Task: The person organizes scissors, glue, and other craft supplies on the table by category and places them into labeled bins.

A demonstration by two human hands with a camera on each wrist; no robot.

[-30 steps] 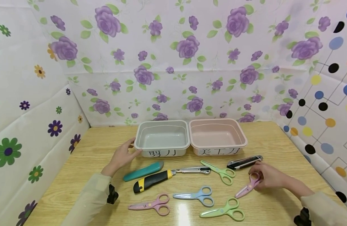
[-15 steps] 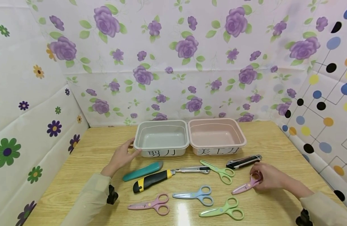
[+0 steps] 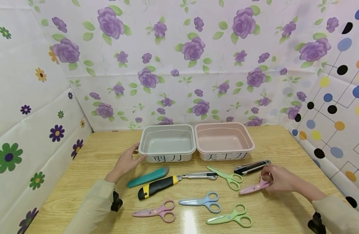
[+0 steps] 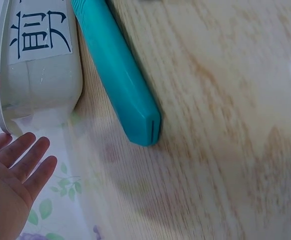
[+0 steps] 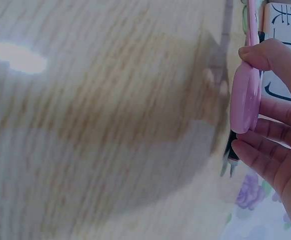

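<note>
At the left, my left hand (image 3: 127,163) touches the front left corner of the grey bin (image 3: 167,152), its other fingers extended in the left wrist view. A teal utility knife (image 4: 120,75) lies just in front of that hand. On the right, my right hand (image 3: 280,179) pinches pink scissors (image 3: 253,188) by the handles, blades pointing left. In the right wrist view the thumb presses one side of the pink handle (image 5: 244,97), with fingers behind it. A black utility knife (image 3: 252,167) lies just beyond. The pink bin (image 3: 225,151) stands against the grey one.
A yellow-and-black utility knife (image 3: 159,187), a silver one (image 3: 199,175), green scissors (image 3: 226,177), blue scissors (image 3: 201,202), another pink pair (image 3: 154,212) and another green pair (image 3: 230,218) lie on the wooden table (image 3: 103,146). Floral cloth (image 3: 173,65) hangs behind.
The pink scissors in my right hand have swung so that their blades lie flatter, pointing more to the left. My left hand stays at the grey bin.
</note>
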